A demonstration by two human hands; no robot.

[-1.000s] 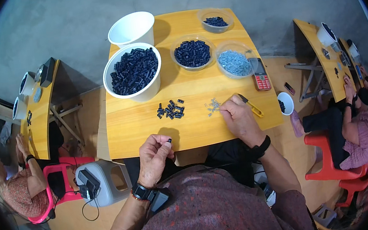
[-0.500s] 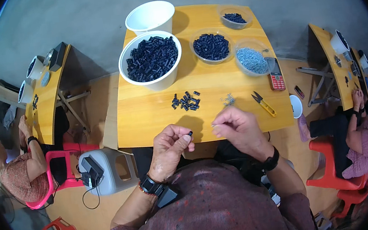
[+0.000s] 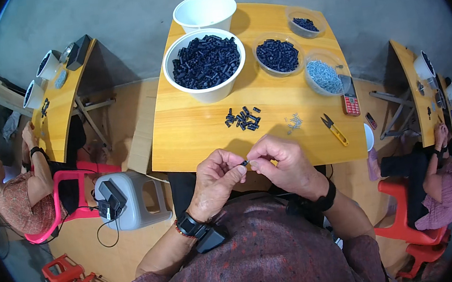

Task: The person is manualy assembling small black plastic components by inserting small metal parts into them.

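Both hands meet just before the near edge of the yellow wooden table [image 3: 193, 139]. The left hand [image 3: 215, 182] and right hand [image 3: 283, 163] each pinch the small black plastic piece [image 3: 245, 163] between fingertips. Seemingly mid-assembly; seating it next likely calls for steady, aligned pressure.

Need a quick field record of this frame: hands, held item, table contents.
left hand: pinching a small black part at the fingertips
right hand: fingertips meet the left hand's at the same part
loose parts: small black pile and a few silvery bits on the yellow table
bowls: large white bowl of black parts; empty white bowl behind it
tool: yellow snips, right of the silvery bits
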